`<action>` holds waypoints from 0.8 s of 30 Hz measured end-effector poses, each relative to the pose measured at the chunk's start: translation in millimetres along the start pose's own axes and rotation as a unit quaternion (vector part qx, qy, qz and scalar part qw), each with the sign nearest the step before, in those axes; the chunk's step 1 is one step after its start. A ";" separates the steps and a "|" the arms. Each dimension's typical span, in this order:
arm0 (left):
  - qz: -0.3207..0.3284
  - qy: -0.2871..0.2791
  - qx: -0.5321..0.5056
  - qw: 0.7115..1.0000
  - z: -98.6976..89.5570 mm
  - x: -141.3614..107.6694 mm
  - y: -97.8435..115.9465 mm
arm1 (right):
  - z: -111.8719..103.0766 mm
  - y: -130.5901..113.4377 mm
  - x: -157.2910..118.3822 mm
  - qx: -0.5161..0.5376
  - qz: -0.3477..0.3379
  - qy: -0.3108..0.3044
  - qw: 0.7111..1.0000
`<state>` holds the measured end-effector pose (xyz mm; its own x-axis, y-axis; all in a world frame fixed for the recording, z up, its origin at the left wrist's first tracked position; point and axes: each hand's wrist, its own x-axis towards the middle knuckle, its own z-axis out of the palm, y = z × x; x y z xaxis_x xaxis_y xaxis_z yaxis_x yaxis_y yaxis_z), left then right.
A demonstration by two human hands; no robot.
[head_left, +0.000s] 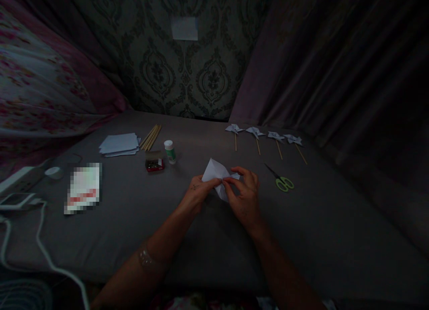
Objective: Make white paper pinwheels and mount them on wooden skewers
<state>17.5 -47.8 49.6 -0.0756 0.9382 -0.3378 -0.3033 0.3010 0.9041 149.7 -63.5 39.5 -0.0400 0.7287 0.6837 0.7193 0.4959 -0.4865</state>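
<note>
A white paper pinwheel (214,170), partly folded, is held up between my two hands above the table. My left hand (200,188) grips its left side, with the thumb pressed near the middle of the sheet. The fingers of my right hand (244,196) pinch the paper at its centre and right side; whether a small pin is between them I cannot tell. Scissors with green handles (284,184) lie to the right of my right hand. Beyond my left hand stand a small red box (154,165) of metal pins, its lid up, and a glue bottle (170,152) with a white cap.
Several finished paper pinwheels (255,132) on sticks lie in a row at the back right. A stack of white paper (119,145) and a bundle of wooden sticks (151,137) lie at the back left. A power strip (22,180) and a white cable (50,261) run along the left edge.
</note>
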 end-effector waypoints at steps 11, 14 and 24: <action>-0.006 -0.009 0.002 1.000 0.8 -2.8 1.5 | 0.1 -1.7 -0.6 -0.009 -0.003 -0.007 1.000; 0.000 -0.007 0.001 1.000 -0.2 -1.0 -0.4 | -0.4 -3.4 -0.5 0.002 0.005 -0.015 1.000; -0.012 -0.024 -0.004 1.000 -0.7 0.2 0.4 | -3.2 -5.5 -0.7 -0.003 0.003 -0.032 0.999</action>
<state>16.7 -47.7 49.7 -0.0222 0.9382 -0.3455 -0.3121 0.3218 0.8939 148.0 -68.2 43.4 -0.0803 0.7599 0.6450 0.7232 0.4898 -0.4869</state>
